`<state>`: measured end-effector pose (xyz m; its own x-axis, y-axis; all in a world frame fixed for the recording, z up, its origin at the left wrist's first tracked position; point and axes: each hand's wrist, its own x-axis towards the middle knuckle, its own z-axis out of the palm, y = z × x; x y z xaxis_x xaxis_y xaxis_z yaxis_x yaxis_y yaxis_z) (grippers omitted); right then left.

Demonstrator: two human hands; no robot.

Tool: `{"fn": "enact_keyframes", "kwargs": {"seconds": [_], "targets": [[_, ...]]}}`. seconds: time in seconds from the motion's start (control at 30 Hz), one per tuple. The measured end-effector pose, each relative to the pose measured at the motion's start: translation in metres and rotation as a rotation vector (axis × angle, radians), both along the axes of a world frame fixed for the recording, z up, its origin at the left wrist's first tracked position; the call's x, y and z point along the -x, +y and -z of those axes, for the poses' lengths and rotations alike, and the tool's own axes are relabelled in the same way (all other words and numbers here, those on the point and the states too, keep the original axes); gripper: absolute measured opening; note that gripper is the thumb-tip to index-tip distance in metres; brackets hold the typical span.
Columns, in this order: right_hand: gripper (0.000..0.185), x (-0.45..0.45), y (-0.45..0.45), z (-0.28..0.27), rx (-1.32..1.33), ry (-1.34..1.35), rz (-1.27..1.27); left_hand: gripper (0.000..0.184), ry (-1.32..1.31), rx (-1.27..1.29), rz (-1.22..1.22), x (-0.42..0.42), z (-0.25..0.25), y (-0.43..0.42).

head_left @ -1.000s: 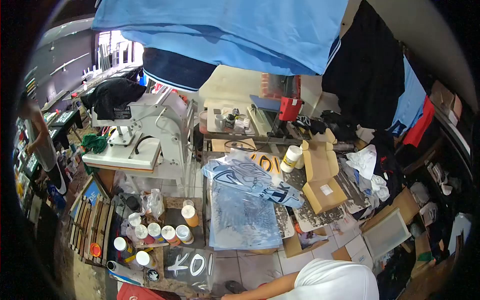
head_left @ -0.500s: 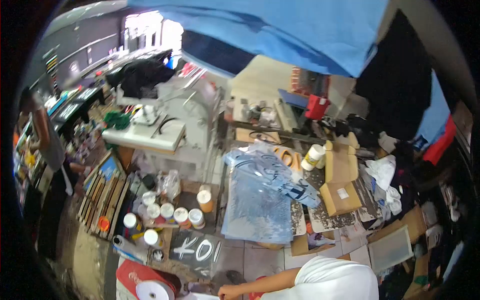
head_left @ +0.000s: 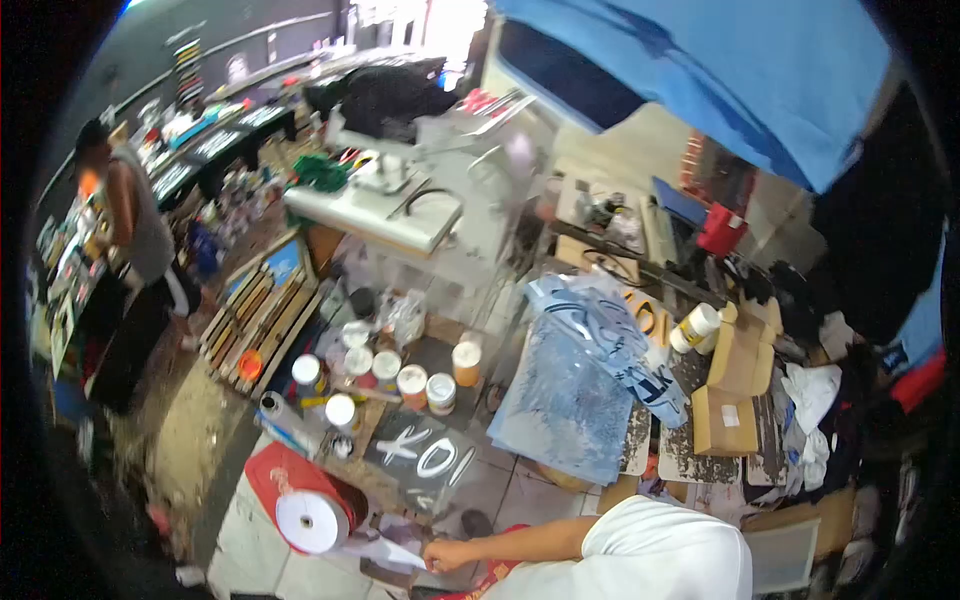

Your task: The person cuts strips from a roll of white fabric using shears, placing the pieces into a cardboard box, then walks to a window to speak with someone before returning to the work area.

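Observation:
My right hand (head_left: pixel 450 556) reaches left from a white sleeve at the bottom of the view. Its fingers are closed at the end of a white strip (head_left: pixel 392 551), which runs from beside a white-faced reel (head_left: pixel 312 522). The reel lies against a red container (head_left: pixel 284 474) with pale lettering. Above the hand, a dark board (head_left: pixel 422 462) with white painted letters lies flat on the floor. My left hand is out of view.
Several paint jars (head_left: pixel 412 384) stand beyond the dark board. Stained blue sheets (head_left: pixel 565 405) cover a low table, with an open cardboard box (head_left: pixel 725 420) to the right. A white machine (head_left: pixel 400 210) stands behind. Another person (head_left: pixel 145 225) is at the far left.
The view has turned left and dropped, so the scene sits further right. More of the reel, the white strip and the other person shows. My right hand stays near the strip.

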<state>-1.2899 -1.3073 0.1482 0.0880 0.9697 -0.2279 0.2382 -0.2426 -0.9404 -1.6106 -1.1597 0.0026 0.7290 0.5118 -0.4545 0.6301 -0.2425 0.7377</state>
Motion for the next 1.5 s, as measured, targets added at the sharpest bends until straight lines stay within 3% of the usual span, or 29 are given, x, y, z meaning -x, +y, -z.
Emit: {"fn": "enact_keyframes", "kwargs": {"seconds": [0.03, 0.07, 0.1, 0.13, 0.17, 0.2, 0.23, 0.27, 0.3, 0.33, 0.37, 0.4, 0.5, 0.57, 0.7, 0.8, 0.97, 1.2, 1.23, 1.3, 1.4, 1.47, 1.5], "targets": [[0.023, -0.004, 0.004, -0.012, 0.025, -0.054, -0.029, 0.046, -0.078, -0.156, 0.048, 0.001, 0.006, 0.003], [0.022, -0.007, 0.005, -0.023, 0.113, -0.053, -0.024, 0.053, -0.362, -0.598, 0.220, 0.001, 0.015, 0.013], [0.022, -0.004, 0.007, -0.002, 0.089, 0.027, 0.009, 0.048, -0.242, 0.079, -0.296, 0.006, 0.018, -0.020], [0.026, -0.006, 0.013, -0.003, 0.177, 0.034, 0.011, 0.045, 0.155, 0.527, -0.631, -0.011, -0.036, -0.021], [0.028, -0.008, 0.018, -0.007, 0.290, 0.096, 0.034, 0.051, 0.068, 0.640, -0.628, -0.027, -0.089, -0.022], [0.027, -0.016, 0.025, -0.018, 0.220, 0.147, 0.046, 0.054, 0.076, 0.684, -0.584, -0.031, -0.100, -0.015], [0.024, -0.015, 0.032, -0.013, 0.189, 0.094, 0.116, 0.054, -0.103, 0.879, -0.780, -0.035, -0.098, -0.018], [0.023, -0.018, 0.039, -0.002, 0.127, 0.039, 0.114, 0.055, -0.015, 0.802, -0.598, -0.044, -0.116, -0.010], [0.024, -0.020, 0.048, 0.009, 0.116, 0.178, 0.157, 0.058, -0.090, 0.611, -0.616, -0.046, -0.109, -0.013], [0.023, -0.022, 0.057, 0.000, 0.100, 0.144, 0.180, 0.056, 0.008, 0.551, -0.506, -0.058, -0.142, 0.000], [0.022, -0.019, 0.068, -0.036, 0.168, -0.039, 0.205, 0.052, -0.092, 0.591, -0.469, -0.062, -0.156, 0.010], [0.023, -0.019, 0.073, -0.016, 0.132, 0.092, 0.229, 0.052, -0.028, 0.465, -0.449, -0.052, -0.148, 0.014], [0.024, -0.006, 0.094, -0.014, 0.169, 0.008, 0.224, 0.059, 0.166, 0.136, -0.299, -0.059, -0.159, 0.048], [0.026, 0.010, 0.103, 0.004, 0.173, 0.086, 0.221, 0.064, 0.188, 0.075, -0.354, -0.054, -0.144, 0.064], [0.032, 0.039, 0.115, 0.024, 0.261, -0.161, 0.168, 0.050, 0.137, -0.108, -0.335, -0.062, -0.122, 0.110], [0.036, 0.062, 0.106, 0.052, 0.304, -0.178, 0.223, 0.042, 0.114, -0.141, -0.308, -0.081, -0.089, 0.160], [0.044, 0.063, 0.085, 0.108, 0.285, -0.298, 0.120, 0.035, 0.124, -0.581, -0.240, -0.137, -0.036, 0.230], [0.052, 0.030, 0.087, 0.144, 0.321, -0.269, -0.006, 0.040, 0.316, -0.502, -0.061, -0.180, 0.032, 0.253], [0.052, 0.026, 0.091, 0.150, 0.304, -0.274, -0.012, 0.040, 0.314, -0.516, -0.073, -0.179, 0.029, 0.256], [0.055, 0.019, 0.102, 0.155, 0.406, -0.232, -0.062, 0.035, 0.303, -0.310, -0.074, -0.175, 0.017, 0.260], [0.060, 0.011, 0.112, 0.169, 0.467, -0.334, -0.067, 0.032, 0.197, -0.316, -0.023, -0.156, -0.017, 0.248], [0.064, 0.002, 0.121, 0.175, 0.514, -0.344, -0.107, 0.040, 0.114, -0.288, -0.079, -0.127, -0.039, 0.233], [0.067, -0.002, 0.121, 0.171, 0.587, -0.350, -0.144, 0.042, 0.016, -0.139, -0.106, -0.105, -0.053, 0.225]]}}
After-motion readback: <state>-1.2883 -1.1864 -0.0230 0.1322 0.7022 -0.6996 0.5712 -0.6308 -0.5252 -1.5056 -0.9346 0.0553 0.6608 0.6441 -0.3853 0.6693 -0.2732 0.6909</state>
